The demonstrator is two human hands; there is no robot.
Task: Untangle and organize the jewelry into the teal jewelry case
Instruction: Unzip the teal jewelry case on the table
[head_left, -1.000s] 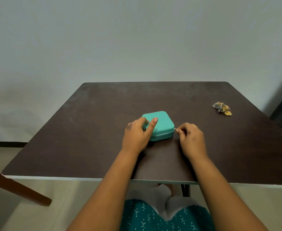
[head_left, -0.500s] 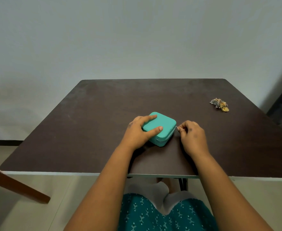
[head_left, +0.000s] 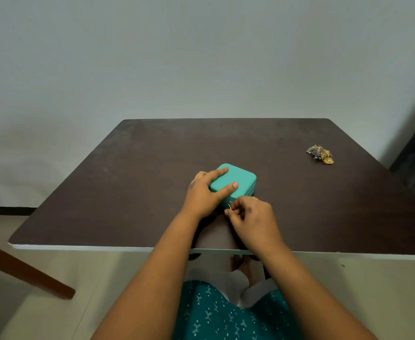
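A: Dark table (head_left: 152, 168) across mid frame, near edge low, far corners at mid-left and mid-right. Nothing else on it w/ bulk.

B: Teal case (head_left: 238, 179) at frame centre, lid down, turned a bit so one corner points toward the near edge. Not yet opened, by the look of it.

A: Left hand (head_left: 205, 195) just left of centre, laid over the case's near-left corner. Index along the lid's left edge, thumb flat on top, both fairly straight. Pressing down, not wrapping round. Rest of the fingers hidden behind the case.

B: Right hand (head_left: 251, 217) just below centre, fingers curled, tips pinching a small metal zip pull (head_left: 229, 206) at the case's near corner. Nothing else held.

A: Jewelry (head_left: 320, 154) way off at mid-right, near the table's right edge, one small gold-and-grey clump. Well apart from case & both hands. Too small to tell separate pieces.

B: Step in hand, prob. unzipping. To do well: keep left pressing firm so the case can't spin; draw the pull along the seam, not outward; ease round each corner. Reposition left before the zip reaches it, else blocked.

A: Risk: pinch slipping off such a tiny tab. Slow & steady.
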